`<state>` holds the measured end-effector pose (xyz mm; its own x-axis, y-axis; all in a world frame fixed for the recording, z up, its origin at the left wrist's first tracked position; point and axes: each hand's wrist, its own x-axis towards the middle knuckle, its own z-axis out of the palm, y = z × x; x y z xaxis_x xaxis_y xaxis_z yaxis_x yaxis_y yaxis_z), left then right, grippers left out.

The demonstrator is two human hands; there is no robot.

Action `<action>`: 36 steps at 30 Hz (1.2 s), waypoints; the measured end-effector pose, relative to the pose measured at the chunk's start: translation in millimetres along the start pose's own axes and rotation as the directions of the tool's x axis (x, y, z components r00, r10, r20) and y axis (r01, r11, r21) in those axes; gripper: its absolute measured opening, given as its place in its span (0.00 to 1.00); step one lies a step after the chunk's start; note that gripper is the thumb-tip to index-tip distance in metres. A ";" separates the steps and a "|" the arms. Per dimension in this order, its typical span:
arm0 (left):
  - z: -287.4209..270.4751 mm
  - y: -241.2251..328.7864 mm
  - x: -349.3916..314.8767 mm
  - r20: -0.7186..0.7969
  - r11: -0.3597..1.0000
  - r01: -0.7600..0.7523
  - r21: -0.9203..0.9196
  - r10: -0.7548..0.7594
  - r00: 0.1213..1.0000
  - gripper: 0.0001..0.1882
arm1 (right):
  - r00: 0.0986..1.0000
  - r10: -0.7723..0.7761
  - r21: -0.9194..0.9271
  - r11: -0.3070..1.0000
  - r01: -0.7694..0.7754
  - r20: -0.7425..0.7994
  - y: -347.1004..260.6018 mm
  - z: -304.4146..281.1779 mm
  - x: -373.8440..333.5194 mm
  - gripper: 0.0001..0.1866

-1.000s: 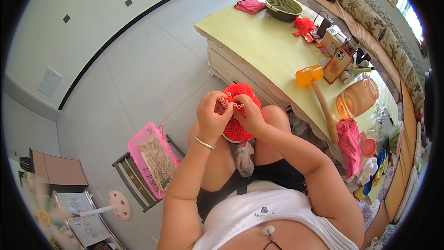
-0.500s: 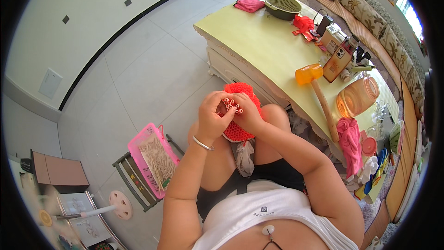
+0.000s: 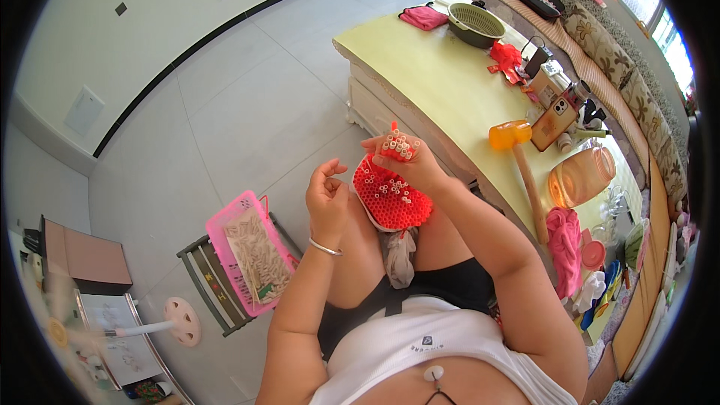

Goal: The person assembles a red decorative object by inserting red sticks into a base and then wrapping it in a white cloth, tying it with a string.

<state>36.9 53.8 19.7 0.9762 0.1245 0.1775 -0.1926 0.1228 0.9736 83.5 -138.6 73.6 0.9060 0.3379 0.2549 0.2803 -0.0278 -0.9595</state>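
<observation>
My right hand [image 3: 412, 161] is closed around a small bunch of thin red tubes with pale ends [image 3: 399, 144], held above my lap. Below it, a large cluster of red tubes [image 3: 405, 206], packed with their mouths facing up, rests between my thighs. Pale rings or plugs show in some of its tubes. My left hand [image 3: 328, 196] hovers just left of the cluster, fingers loosely curled and apart, with nothing visible in them. Beside my left leg, a pink plastic basket [image 3: 213, 223] contains many pale, slim sticks [image 3: 259, 259].
The basket stands on a dark folding stool [image 3: 201, 274]. On the right is a yellow-green table [image 3: 420, 67] bearing a mallet [image 3: 511, 135], a jar [image 3: 581, 178], a phone [image 3: 555, 120], a pink cloth [image 3: 564, 244] and a colander [image 3: 476, 24]. A pedestal fan [image 3: 182, 321] is at lower left.
My hands have parted: the left moved down and left, the right rose slightly with the red bunch. More of the large red cluster now shows. The view has shifted a little.
</observation>
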 end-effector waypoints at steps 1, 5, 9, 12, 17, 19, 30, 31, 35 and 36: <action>-3.4 -1.3 -0.2 0.006 0.999 0.004 0.044 -0.005 1.000 0.24 | 0.996 0.046 0.097 0.994 -0.053 0.073 -7.1 -0.2 1.2 0.04; 11.7 32.3 27.5 0.184 0.940 -0.341 0.028 0.330 0.926 0.33 | 0.977 0.059 0.018 0.998 -0.065 0.206 -21.0 -5.7 -0.2 0.05; 38.4 54.0 66.9 0.548 0.966 -0.086 -0.245 0.211 0.810 0.49 | 0.997 0.000 0.023 1.000 -0.001 0.075 -76.5 -13.3 -0.4 0.07; 44.7 44.0 68.5 0.592 0.981 -0.006 -0.192 0.120 0.797 0.51 | 0.993 -0.100 0.073 0.992 0.105 -0.069 -124.2 -39.8 8.1 0.08; 49.4 37.0 44.8 0.406 0.974 0.068 -0.217 0.027 0.913 0.48 | 0.891 -0.418 0.105 0.892 0.440 -0.178 -270.7 -104.9 -8.5 0.10; 54.9 30.9 40.3 0.282 0.978 0.119 -0.171 -0.067 0.957 0.46 | 0.816 -0.519 0.158 0.810 0.564 -0.253 -299.0 -149.2 -28.2 0.10; 108.3 57.4 -10.6 0.530 0.401 0.567 -0.720 -0.211 0.822 0.47 | 0.742 -0.289 0.458 0.636 0.621 -0.604 -251.7 -252.4 -183.1 0.06; 117.6 60.6 -19.8 0.565 0.380 0.605 -0.700 -0.223 0.794 0.47 | 0.712 -0.299 0.433 0.625 0.650 -0.636 -248.4 -258.9 -199.2 0.06; 135.4 39.3 -32.9 0.680 0.531 0.685 -0.498 -0.251 0.689 0.45 | 0.712 -0.278 0.424 0.644 0.636 -0.645 -256.0 -301.6 -289.6 0.05; 140.1 36.6 -36.2 0.685 0.505 0.706 -0.497 -0.271 0.676 0.42 | 0.759 -0.260 0.417 0.707 0.571 -0.597 -275.6 -299.4 -310.5 0.05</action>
<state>8.4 -84.2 69.0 0.7806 -0.6234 -0.0454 0.5422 0.6392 0.5453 -180.2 -517.5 294.7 0.8039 -0.2979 0.5147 0.5830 0.5657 -0.5832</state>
